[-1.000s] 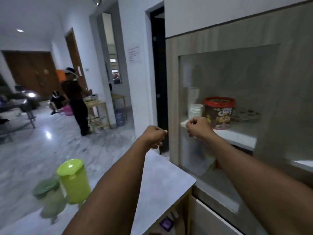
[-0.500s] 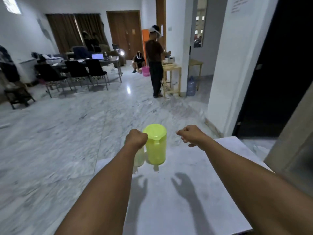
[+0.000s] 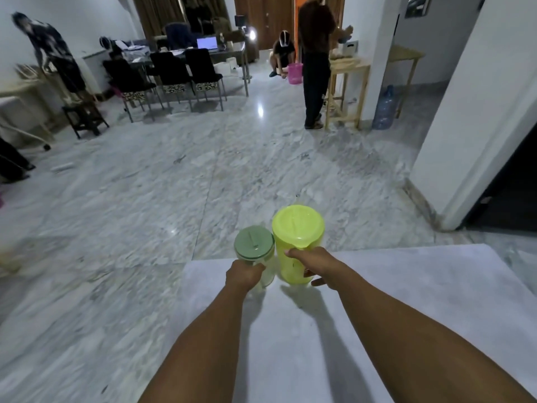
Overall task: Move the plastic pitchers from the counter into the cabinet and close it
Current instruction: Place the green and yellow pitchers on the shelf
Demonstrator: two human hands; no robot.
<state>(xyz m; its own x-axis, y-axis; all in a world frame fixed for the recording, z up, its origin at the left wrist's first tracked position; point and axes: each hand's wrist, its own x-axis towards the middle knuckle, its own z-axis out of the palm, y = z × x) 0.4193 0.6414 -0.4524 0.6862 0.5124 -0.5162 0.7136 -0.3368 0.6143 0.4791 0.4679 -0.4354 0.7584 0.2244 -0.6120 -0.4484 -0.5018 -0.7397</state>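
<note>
Two lidded pitchers — yellow-green pitcher [image 3: 296,245], smaller clear green-lidded pitcher [image 3: 255,251] — side by side.

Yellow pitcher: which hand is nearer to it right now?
Right. The right hand is wrapped around the yellow pitcher's near side, touching it. The left hand is beside it, gripping the green-lidded pitcher that stands on its left.

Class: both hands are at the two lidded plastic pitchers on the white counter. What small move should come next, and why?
Probably lift both straight up. The left hand is wrapped around the clear plastic pitcher with the dull green lid, and the right hand is closed on the taller yellow-green plastic pitcher. Both pitchers stand upright near the far edge of the white counter.
</note>
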